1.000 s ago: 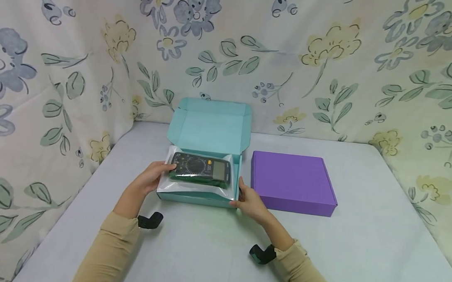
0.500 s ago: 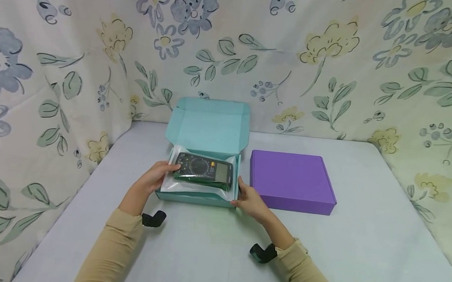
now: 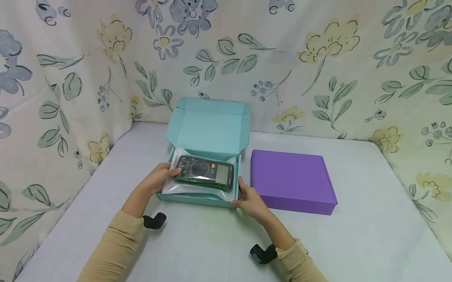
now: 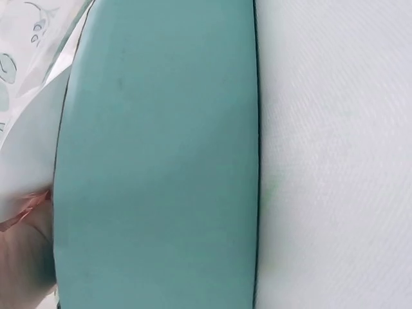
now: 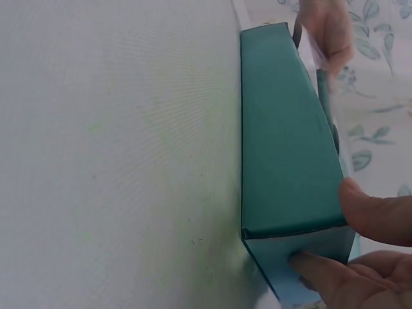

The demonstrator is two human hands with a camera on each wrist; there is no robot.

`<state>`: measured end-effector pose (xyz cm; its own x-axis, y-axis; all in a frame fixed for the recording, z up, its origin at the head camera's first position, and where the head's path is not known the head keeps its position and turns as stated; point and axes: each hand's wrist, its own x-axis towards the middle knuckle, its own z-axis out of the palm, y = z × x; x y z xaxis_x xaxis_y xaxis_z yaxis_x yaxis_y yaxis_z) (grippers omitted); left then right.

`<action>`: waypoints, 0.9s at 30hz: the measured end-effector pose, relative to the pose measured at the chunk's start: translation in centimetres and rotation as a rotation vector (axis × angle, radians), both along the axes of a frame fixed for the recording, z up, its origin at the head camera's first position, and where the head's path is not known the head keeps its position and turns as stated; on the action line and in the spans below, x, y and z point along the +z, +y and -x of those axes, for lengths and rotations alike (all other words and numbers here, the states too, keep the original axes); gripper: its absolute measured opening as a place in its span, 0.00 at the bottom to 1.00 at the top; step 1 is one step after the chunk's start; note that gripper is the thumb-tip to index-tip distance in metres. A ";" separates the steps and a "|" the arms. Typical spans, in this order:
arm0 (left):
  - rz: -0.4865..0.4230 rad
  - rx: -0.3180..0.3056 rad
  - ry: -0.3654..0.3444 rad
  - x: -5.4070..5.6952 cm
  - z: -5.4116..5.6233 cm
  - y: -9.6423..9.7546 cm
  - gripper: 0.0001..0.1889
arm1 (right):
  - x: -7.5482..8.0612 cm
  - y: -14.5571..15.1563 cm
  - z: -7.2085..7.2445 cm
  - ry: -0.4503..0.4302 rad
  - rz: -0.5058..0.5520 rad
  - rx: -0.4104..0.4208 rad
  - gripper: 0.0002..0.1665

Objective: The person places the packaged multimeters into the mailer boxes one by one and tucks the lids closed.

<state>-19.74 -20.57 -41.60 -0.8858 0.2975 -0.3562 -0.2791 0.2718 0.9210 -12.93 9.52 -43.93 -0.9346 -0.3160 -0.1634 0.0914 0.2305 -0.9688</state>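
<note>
The teal box (image 3: 197, 199) sits on the white desk (image 3: 211, 248), its lid (image 3: 209, 126) raised along the back edge. At the box's opening, inside the line of its walls, lies a black-and-green multimeter (image 3: 205, 172) in a white-backed plastic pouch (image 3: 194, 190); whether it touches the box's floor cannot be told. The pouch runs nearly from the box's left wall to its right one, leaving little side room, with a narrow teal strip showing inside the front wall. At the box's left side, the left hand (image 3: 158, 178) holds the meter's wrapped end, thumb on top and the other fingers mostly hidden. The right hand (image 3: 251, 200) grips the box's front right corner, thumb on the front edge and fingers against the right wall. A purple box (image 3: 290, 176) stands just beside the teal box's right wall, a slim gap of desk between them, so room there is tight around the right fingers. In front of the teal box a broad stretch of desk reaches toward the person's sleeves; behind the lid hangs a flowered curtain (image 3: 229, 54).
</note>
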 end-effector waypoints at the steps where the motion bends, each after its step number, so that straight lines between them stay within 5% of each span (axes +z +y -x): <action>1: 0.013 -0.003 0.007 0.0 0.0 0.0 0.30 | 0.1 0.0 0.0 0.003 0.001 -0.001 0.49; 12: 0.369 0.146 0.124 0.9 0.2 0.7 0.28 | 0.1 -0.1 -0.1 0.007 -0.001 -0.007 0.49; 21: 0.507 0.083 0.156 1.1 0.5 1.5 0.27 | 0.0 -0.1 -0.2 0.007 0.011 -0.018 0.49; 27: 0.491 0.061 0.115 1.2 0.4 2.2 0.27 | 0.1 -0.1 -0.2 0.013 -0.004 -0.022 0.49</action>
